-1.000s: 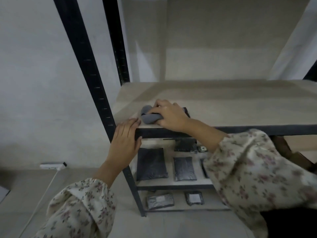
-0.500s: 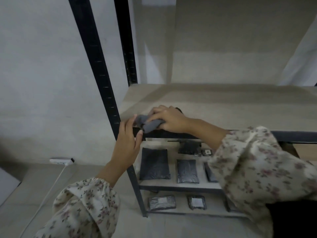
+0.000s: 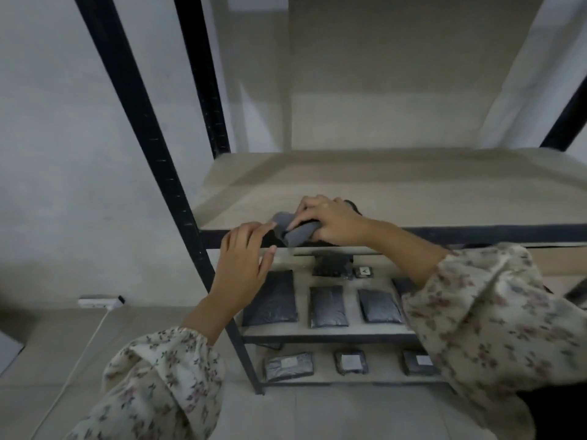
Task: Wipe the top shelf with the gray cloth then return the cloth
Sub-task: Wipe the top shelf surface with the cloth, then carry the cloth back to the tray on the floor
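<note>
Location type: storage room or stockroom. Indicators: a black steel shelving rack [image 3: 149, 147] with slotted uprights carries pale wood-grain shelf boards [image 3: 413, 192] on several levels. Flat dark grey sealed plastic packets [image 3: 327, 306] lie side by side in a row on the middle level. Smaller grey wrapped parcels with white labels [image 3: 288, 365] occupy the lowest level. A small card marked "A" [image 3: 364, 271] sits behind the packets. Bare pale walls [image 3: 63, 154] and a pale tiled floor [image 3: 63, 344] surround the rack, and a white power strip [image 3: 100, 302] lies at the wall base.
</note>
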The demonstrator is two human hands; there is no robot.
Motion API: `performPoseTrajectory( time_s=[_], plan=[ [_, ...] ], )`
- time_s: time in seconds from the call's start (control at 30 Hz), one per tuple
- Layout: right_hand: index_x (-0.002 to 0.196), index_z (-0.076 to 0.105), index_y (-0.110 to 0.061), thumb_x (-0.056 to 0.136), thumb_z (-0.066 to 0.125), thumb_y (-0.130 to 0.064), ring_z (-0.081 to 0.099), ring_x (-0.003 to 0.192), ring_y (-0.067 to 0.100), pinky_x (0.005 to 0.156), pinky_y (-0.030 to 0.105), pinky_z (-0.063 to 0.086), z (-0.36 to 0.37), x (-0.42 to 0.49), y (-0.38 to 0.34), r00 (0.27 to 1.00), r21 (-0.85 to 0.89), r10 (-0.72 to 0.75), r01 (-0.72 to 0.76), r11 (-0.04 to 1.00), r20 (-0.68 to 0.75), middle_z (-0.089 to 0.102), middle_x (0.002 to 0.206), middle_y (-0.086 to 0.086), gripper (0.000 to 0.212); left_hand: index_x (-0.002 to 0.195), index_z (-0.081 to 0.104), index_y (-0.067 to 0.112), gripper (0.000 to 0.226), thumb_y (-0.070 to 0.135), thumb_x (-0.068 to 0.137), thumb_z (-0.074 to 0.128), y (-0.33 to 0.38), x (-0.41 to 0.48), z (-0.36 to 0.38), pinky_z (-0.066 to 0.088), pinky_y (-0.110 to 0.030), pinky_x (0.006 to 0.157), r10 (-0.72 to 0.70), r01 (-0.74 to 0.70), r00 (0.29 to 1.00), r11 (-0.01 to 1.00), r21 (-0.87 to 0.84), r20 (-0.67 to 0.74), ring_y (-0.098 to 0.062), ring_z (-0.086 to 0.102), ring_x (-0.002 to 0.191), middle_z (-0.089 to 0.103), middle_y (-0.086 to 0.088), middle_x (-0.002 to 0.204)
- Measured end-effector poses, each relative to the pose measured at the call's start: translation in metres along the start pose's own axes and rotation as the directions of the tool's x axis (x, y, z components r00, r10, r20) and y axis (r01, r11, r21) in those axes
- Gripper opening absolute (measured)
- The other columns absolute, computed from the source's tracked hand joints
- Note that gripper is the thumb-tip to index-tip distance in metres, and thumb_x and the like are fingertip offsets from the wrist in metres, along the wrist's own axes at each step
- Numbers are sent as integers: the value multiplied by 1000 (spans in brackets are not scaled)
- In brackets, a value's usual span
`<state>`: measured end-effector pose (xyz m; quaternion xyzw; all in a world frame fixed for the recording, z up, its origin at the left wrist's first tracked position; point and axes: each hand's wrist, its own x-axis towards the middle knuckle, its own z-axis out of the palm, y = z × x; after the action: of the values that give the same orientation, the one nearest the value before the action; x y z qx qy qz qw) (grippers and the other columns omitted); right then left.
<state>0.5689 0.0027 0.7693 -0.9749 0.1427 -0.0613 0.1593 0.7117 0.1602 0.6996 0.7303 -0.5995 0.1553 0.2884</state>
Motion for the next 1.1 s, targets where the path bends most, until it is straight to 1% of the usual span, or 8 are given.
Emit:
performPoseTrajectory(
  time_s=[0.13,0.27,0.4,0.5,0.6,0.7,0.87,1.1],
  plan=[
    [110,66,-25,75,63,-10,54,103,17,92,39,42,-23,-46,5,958,31,-42,35,999,282,59,109,-2,38,124,51,15,39,35,94,35,31,8,0,32,-32,89,54,-54,998,999,0,21,-23,46,108,54,-11,116],
    [106,55,-13,80,65,-7,54,94,16,80,31,41,-40,-93,29,986,393,117,-154,906,118,60,102,3,28,126,50,16,43,36,92,33,89,20,2,37,-36,90,28,-26,999,997,-77,24,-25,47,111,51,-10,119],
    [119,50,-10,86,61,-7,58,101,17,90,31,45,-50,-159,69,964,777,248,-229,587,97,61,108,3,35,129,46,12,39,31,95,38,170,18,25,37,-31,98,-73,56,996,954,-296,-45,-20,46,115,48,-10,124],
    [124,51,-13,90,54,-5,62,94,14,89,29,49,-49,-220,96,952,949,292,-172,265,91,64,104,-1,34,135,35,13,38,24,98,40,248,12,57,39,-25,92,-353,347,930,742,-573,105,-14,46,110,44,-7,124],
    [124,53,-7,93,50,-10,65,89,18,81,31,54,-43,-282,128,946,989,306,-135,61,110,66,102,6,31,130,37,9,37,31,100,32,325,8,94,45,-24,76,-489,625,754,325,-710,440,-17,52,97,51,-12,121],
    [118,58,-3,93,52,-20,65,90,23,82,34,55,-41,-337,158,895,979,398,-173,-108,202,66,106,12,30,119,50,10,45,44,98,30,393,-3,115,49,-37,82,-463,712,661,138,-689,590,-20,59,90,60,-12,110],
    [125,56,-4,89,58,-33,65,92,24,77,36,54,-49,-412,188,791,950,527,-250,-188,312,65,116,14,46,129,40,10,44,29,92,55,477,-12,115,53,-29,79,-405,737,649,125,-665,644,-16,61,98,58,-5,118],
    [107,59,-5,93,55,-28,63,89,28,76,42,53,-51,-488,197,693,936,631,-219,-276,349,65,100,13,27,134,34,15,52,6,89,58,537,-27,121,53,-34,77,-405,744,629,67,-665,663,-20,58,98,57,-5,112]
  ],
)
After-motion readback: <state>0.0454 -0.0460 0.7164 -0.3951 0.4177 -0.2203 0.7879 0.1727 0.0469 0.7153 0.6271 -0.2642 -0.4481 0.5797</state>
